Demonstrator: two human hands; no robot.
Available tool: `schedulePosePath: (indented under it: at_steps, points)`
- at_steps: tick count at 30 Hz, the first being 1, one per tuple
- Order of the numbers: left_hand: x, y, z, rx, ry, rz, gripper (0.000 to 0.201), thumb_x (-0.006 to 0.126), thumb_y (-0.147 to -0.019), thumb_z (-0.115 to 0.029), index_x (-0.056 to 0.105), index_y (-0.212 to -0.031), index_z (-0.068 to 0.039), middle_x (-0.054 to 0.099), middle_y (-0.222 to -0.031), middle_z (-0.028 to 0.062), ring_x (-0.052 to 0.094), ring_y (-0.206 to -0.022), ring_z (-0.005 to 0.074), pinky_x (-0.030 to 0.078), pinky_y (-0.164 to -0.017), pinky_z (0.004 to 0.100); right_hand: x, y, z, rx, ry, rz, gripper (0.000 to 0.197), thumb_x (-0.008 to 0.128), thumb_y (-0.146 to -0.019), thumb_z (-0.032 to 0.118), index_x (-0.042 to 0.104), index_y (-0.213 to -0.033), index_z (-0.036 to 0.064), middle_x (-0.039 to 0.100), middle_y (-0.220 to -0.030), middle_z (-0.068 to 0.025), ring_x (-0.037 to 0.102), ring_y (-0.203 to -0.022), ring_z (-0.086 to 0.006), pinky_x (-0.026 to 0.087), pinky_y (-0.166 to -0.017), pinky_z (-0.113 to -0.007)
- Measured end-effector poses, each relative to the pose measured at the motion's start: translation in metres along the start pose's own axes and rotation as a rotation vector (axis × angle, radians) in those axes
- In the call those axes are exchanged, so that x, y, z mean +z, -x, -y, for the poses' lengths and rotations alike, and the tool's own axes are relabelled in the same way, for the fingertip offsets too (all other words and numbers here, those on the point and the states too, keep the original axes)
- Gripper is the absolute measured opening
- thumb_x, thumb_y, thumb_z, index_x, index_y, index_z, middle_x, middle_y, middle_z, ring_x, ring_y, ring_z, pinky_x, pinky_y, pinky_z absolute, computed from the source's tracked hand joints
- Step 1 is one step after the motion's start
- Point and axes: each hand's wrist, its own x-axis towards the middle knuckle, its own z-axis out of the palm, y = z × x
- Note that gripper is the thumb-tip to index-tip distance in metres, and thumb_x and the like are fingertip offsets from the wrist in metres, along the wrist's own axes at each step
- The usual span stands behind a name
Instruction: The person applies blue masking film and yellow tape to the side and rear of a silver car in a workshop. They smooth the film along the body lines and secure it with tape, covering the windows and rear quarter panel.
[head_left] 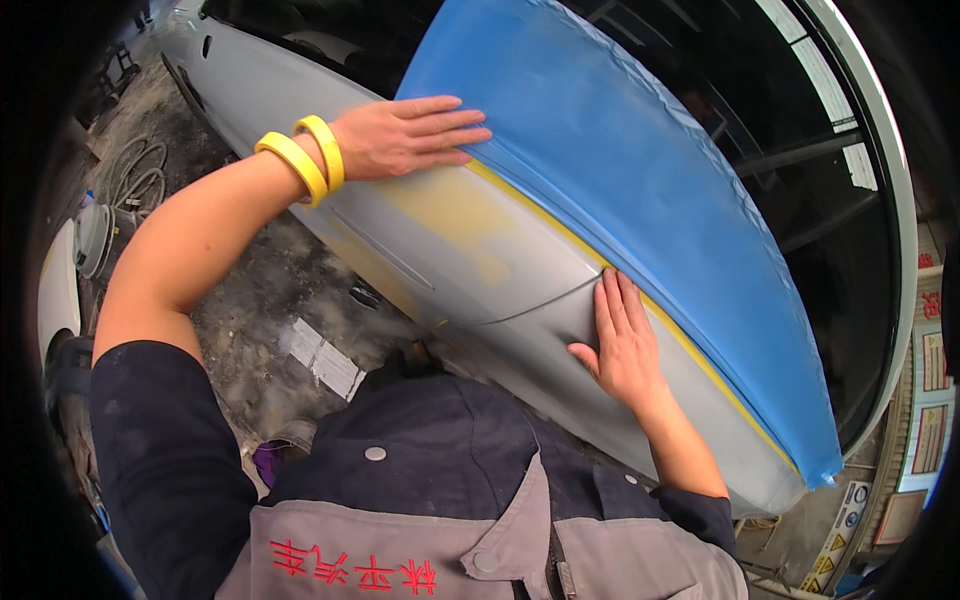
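Note:
A car's grey side panel (520, 240) with yellowish patches runs diagonally across the view. Blue masking film (600, 130) hangs over the glass above it, and a thin strip of yellow masking tape (540, 217) follows its lower edge. My left hand (400, 138) lies flat with fingers stretched to the right, their tips at the film's edge. Two rolls of yellow tape (292, 165) circle my left wrist. Farther right, my right hand (628, 345) rests on the panel beside a seam, fingers extended and thumb apart, fingertips at the tape strip. Neither hand grips anything.
Dark car glass (820, 210) shows beyond the film. On the dusty floor at left lie a flattened silvery-grey piece (322, 358) and a coiled hose (138, 172) by a bucket (92, 240). Another white vehicle part (58, 290) stands at the left rim.

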Motion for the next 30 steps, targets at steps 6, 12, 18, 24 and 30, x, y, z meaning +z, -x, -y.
schedulePosePath:
  at_steps: [6,12,18,24,30]
  points:
    - [-0.001,-0.001,0.001,0.009,-0.017,0.015,0.055,0.056,-0.096,-0.023,0.051,-0.151,-0.018,0.036,-0.166,0.0054,0.031,-0.154,0.0255,0.020,-0.130,0.0433,-0.003,-0.023,0.004,-0.046,-0.018,-0.024,0.087,0.074,-0.087,0.044,0.042,-0.146,-0.0116,0.039,-0.157,-0.0284,0.036,-0.146,-0.0448,0.032,-0.121,-0.052]
    - [-0.005,-0.005,-0.002,-0.010,-0.025,0.023,0.053,0.054,-0.096,-0.023,0.055,-0.148,-0.015,0.038,-0.165,0.0065,0.033,-0.153,0.0255,0.021,-0.130,0.0433,0.010,-0.066,0.019,-0.091,-0.073,-0.064,0.090,0.074,-0.087,0.044,0.038,-0.148,-0.0127,0.037,-0.158,-0.0291,0.033,-0.149,-0.0448,0.029,-0.123,-0.051]
    - [0.007,0.014,0.014,0.049,0.014,-0.081,0.055,0.055,-0.095,-0.022,0.053,-0.149,-0.014,0.039,-0.164,0.0078,0.036,-0.152,0.0252,0.023,-0.129,0.0411,0.015,-0.094,0.038,-0.031,-0.043,-0.037,0.089,0.078,-0.085,0.037,0.039,-0.148,-0.0126,0.038,-0.158,-0.0290,0.034,-0.148,-0.0455,0.029,-0.123,-0.051]
    - [0.044,0.116,0.086,0.068,-0.049,-0.022,0.052,0.055,-0.095,-0.022,0.052,-0.146,-0.012,0.040,-0.163,0.0088,0.038,-0.150,0.0253,0.027,-0.128,0.0400,0.014,-0.098,0.046,0.014,0.036,0.005,0.086,0.080,-0.083,0.035,0.043,-0.144,-0.0141,0.039,-0.156,-0.0300,0.037,-0.146,-0.0458,0.031,-0.122,-0.054]
    - [0.110,0.256,0.169,0.027,-0.041,0.054,0.054,0.057,-0.094,-0.019,0.051,-0.147,-0.013,0.034,-0.166,0.0116,0.033,-0.153,0.0286,0.025,-0.129,0.0421,0.026,-0.110,0.065,0.120,0.037,-0.059,0.084,0.078,-0.085,0.035,0.043,-0.147,-0.0106,0.040,-0.157,-0.0294,0.033,-0.148,-0.0486,0.028,-0.122,-0.057]
